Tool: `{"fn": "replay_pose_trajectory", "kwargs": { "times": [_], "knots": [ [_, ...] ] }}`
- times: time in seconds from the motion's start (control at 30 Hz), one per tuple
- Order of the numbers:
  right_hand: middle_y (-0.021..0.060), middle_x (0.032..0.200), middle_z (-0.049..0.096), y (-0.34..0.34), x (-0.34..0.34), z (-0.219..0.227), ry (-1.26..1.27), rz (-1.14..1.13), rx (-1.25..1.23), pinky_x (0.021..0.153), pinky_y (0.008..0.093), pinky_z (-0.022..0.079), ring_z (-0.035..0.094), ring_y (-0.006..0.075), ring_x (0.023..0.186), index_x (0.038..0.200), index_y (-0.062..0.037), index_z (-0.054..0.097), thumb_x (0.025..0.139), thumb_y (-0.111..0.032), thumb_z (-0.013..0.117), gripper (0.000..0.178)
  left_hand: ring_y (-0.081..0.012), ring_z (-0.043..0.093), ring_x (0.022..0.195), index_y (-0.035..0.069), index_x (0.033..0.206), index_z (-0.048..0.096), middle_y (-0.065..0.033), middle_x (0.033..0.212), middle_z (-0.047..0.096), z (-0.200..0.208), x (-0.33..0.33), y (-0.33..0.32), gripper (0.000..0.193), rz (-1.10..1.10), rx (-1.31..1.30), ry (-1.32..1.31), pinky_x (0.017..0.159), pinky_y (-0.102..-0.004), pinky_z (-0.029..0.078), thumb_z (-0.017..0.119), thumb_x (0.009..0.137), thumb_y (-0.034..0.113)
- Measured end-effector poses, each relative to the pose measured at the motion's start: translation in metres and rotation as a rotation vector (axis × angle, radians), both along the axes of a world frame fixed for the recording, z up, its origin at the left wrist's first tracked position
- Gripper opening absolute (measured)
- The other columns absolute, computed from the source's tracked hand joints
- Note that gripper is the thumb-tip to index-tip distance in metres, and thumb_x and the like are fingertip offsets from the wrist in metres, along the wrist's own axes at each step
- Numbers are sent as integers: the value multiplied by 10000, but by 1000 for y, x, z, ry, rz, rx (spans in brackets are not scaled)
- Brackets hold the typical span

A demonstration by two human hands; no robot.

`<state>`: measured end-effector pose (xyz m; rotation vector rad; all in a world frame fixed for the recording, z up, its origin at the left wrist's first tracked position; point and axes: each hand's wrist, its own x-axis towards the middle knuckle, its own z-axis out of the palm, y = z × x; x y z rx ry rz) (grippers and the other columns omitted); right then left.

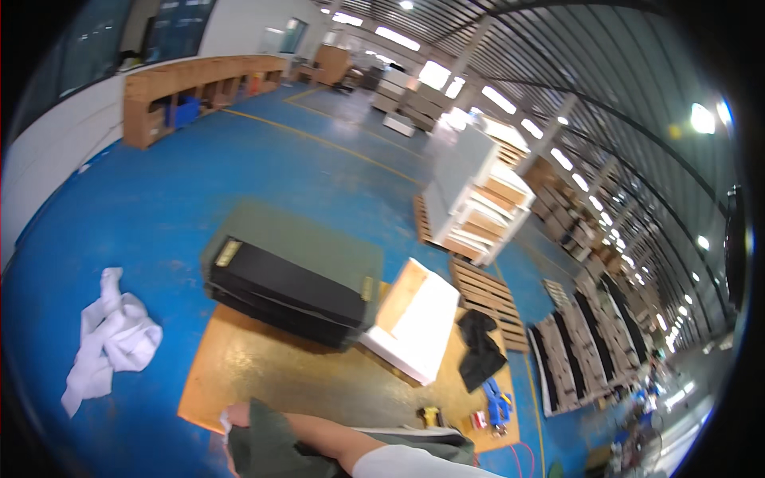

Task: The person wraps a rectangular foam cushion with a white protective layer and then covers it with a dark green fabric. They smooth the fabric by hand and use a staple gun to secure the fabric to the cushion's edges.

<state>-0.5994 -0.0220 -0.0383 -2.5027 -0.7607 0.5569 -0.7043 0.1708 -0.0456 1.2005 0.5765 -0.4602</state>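
My right arm, in a white sleeve, reaches leftward across the lower edge. At the near left corner of the wooden table (263, 362), my right hand (238, 413) grips a dark green cloth (271, 446), which hides part of its fingers. Just below, a narrow strip of skin, seemingly my left hand (229, 456), shows beside the cloth; its fingers are hidden. More green cloth with a pale edge lies under my right forearm. Farther back on the table rests a green and black upholstered block (291, 275), with a white padded piece on a wooden frame (414, 327) beside it.
On the table's right are black cloth (480, 349), a blue tool (498, 402), a yellow tool (431, 416) and a small red-and-white box (478, 420). White cloth (111, 338) lies on the blue floor at left. Beyond stand a pallet (490, 303) and stacked white frames (478, 199).
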Motion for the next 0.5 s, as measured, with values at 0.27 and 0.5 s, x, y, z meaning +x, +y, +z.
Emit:
{"fn": "replay_pose_trajectory", "kwargs": {
  "times": [0.27, 0.5],
  "knots": [
    [228, 823, 687, -16, 21, -27, -4, 131, -33, 730, 537, 516, 655, 462, 795, 815, -6, 711, 817, -269, 600, 285, -242, 624, 1054, 4, 1220, 592, -141, 1146, 658, 9, 14, -28, 350, -25, -25, 31, 892, -387, 498, 604, 941, 216],
    [238, 931, 704, -17, 14, -65, 14, 136, -134, 796, 512, 520, 667, 440, 887, 924, -15, 726, 859, -285, 606, 302, -225, 626, 1032, -14, 1179, 610, -131, 1119, 666, 6, 37, -57, 304, -33, -50, 32, 895, -366, 495, 595, 942, 175]
  ]
}}
